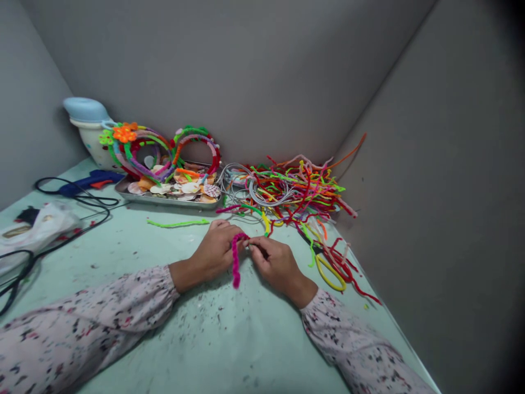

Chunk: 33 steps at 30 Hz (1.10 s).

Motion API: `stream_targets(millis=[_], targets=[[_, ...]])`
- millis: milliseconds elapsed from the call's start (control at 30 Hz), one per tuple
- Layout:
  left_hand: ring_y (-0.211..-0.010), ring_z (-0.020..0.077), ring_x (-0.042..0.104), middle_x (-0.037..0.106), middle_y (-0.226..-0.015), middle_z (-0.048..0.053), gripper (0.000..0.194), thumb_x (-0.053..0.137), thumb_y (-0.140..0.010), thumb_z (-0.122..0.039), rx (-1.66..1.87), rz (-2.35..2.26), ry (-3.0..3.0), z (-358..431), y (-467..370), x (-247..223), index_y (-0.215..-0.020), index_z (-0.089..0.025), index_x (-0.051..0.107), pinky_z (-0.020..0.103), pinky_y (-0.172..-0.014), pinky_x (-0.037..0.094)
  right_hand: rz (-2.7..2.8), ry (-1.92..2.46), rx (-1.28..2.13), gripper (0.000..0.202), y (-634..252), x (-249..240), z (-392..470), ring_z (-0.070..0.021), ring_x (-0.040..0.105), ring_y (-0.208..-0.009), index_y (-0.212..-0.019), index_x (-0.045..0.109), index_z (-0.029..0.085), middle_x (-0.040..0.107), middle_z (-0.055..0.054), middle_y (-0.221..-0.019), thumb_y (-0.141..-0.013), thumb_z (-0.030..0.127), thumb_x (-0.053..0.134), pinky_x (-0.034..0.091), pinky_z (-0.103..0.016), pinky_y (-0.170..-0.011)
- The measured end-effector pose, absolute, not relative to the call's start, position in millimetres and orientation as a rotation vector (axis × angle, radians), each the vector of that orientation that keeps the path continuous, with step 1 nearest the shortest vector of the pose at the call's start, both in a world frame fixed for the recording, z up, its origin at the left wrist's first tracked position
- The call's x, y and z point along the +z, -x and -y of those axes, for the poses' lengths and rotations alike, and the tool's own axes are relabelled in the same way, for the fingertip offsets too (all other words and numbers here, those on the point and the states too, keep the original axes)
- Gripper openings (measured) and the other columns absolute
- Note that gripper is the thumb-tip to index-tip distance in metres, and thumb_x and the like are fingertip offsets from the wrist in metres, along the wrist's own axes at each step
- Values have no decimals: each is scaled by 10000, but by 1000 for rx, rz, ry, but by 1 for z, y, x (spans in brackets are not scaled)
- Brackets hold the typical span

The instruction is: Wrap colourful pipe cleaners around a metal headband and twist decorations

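Over the middle of the table, my left hand [216,249] is closed on a magenta pipe cleaner [235,262], whose twisted end hangs down below the fingers. My right hand [276,262] meets it fingertip to fingertip, pinching close to the upper part of the same pipe cleaner. Fingers hide the stretch between the two hands. Just beyond the left hand lies a lime green pipe cleaner [178,224], flat on the table.
Behind stands a metal tray [172,202] of shells with decorated headbands [141,158]. To its right are a heap of pipe cleaners [303,186], wire coils and yellow-handled scissors [332,273]. Left are a blue glue gun [88,181], black cord, plastic bag [45,227] and lidded bin [92,137].
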<state>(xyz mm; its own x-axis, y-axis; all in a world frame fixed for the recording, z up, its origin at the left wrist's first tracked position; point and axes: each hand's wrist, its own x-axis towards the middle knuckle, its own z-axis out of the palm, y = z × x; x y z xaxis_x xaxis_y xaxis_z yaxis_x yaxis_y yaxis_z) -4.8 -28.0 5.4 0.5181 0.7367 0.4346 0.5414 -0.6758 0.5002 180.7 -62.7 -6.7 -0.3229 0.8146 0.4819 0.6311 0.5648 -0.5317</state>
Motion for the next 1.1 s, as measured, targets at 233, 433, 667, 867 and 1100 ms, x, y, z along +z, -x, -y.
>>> stream_targets(millis=[233,433,667,867,1100], targets=[[-780,171,555,672,-785,11,236,464,-902,-296,868,-1093,-2402,29,5,6,-791,-184,640,383,-919,341,2097,1135,275,202,-181,-10,62,-163,675,-848,-1043,663,193,728,-50,-968,-908,192,513,496,-260,-764],[-772,191,557,663,-733,28,246,519,-853,-329,836,-1178,-2247,28,4,7,-743,-165,666,364,-838,388,2135,1139,275,209,-182,-8,63,-168,669,-863,-1054,653,191,720,-58,-984,-915,185,498,498,-270,-774],[-688,168,529,606,-618,3,265,532,-829,-329,810,-1197,-2183,27,3,8,-655,-161,641,317,-739,380,2160,1136,262,203,-181,-6,63,-167,664,-852,-1042,648,186,717,-62,-961,-925,194,482,489,-264,-765],[-623,144,503,566,-586,-5,236,528,-808,-285,774,-1177,-2079,24,3,4,-646,-149,631,261,-609,354,2176,1134,237,190,-181,-6,64,-171,664,-827,-1003,655,174,715,-64,-926,-930,203,482,483,-265,-750],[-618,144,506,565,-589,-11,209,536,-783,-289,748,-1158,-1951,21,4,-2,-657,-147,624,253,-595,362,2187,1133,218,185,-181,-6,64,-172,662,-817,-1006,655,179,715,-64,-919,-925,198,489,484,-266,-738]])
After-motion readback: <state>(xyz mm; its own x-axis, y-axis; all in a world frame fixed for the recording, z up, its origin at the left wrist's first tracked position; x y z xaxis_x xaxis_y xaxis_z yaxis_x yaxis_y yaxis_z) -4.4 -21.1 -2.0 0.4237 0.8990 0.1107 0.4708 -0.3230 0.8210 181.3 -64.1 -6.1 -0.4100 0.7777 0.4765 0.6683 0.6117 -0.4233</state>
